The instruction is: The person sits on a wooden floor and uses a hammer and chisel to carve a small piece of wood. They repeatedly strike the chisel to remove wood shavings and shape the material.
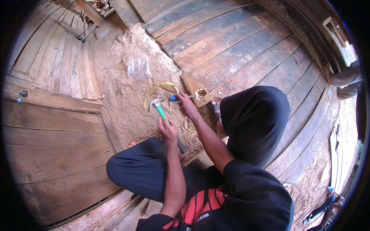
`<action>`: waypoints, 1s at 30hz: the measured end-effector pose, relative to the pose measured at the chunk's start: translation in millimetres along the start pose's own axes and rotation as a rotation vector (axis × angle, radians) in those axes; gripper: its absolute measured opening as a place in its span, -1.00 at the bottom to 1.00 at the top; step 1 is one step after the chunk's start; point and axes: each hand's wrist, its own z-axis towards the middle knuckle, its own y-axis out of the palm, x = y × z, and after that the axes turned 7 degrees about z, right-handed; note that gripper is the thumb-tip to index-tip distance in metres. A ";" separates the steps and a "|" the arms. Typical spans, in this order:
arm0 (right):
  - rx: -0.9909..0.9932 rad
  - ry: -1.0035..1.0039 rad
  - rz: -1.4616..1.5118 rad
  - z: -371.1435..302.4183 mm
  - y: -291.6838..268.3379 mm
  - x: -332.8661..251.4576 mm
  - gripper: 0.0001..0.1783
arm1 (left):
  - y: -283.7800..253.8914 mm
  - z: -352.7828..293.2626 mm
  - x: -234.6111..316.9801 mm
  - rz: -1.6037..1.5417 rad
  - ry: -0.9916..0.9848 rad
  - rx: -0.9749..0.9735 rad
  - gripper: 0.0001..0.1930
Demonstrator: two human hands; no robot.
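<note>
My left hand (167, 131) is wrapped round the green handle of a claw hammer (160, 109). Its metal head is up, close to the butt of a blue-handled chisel (174, 98). The chisel lies in my right hand (187, 106), with the fingers closed about it. Its metal blade points right, toward a hollowed hole in a small tapered wooden block (202, 101). Whether the blade's tip touches the wood is hard to tell. The block rests beside my sandalled foot (217, 111), against the plank platform's edge.
A plank platform (231, 50) spreads ahead and right; wooden boards (58, 142) stand on the left. Sawdust and shavings cover the ground (115, 77), with a clear plastic bag (139, 68) and a yellow strap (154, 87) on it. Another person's legs (347, 82) show at far right.
</note>
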 end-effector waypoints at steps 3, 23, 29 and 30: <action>-0.004 0.009 0.016 -0.3 1.6 2.3 -0.42 | 0.3 1.0 -1.2 -0.004 0.018 0.008 -0.84; -0.020 0.063 -0.047 -0.9 -1.2 4.5 -0.51 | -0.5 0.1 -12.6 0.320 0.104 0.012 -0.42; -0.018 0.053 -0.017 2.3 4.3 -3.0 -0.53 | -7.8 16.5 -37.4 0.357 0.278 0.057 -0.42; 0.004 0.020 -0.019 6.8 10.3 -2.2 -0.54 | -16.0 34.8 -57.0 0.467 0.362 0.059 -0.42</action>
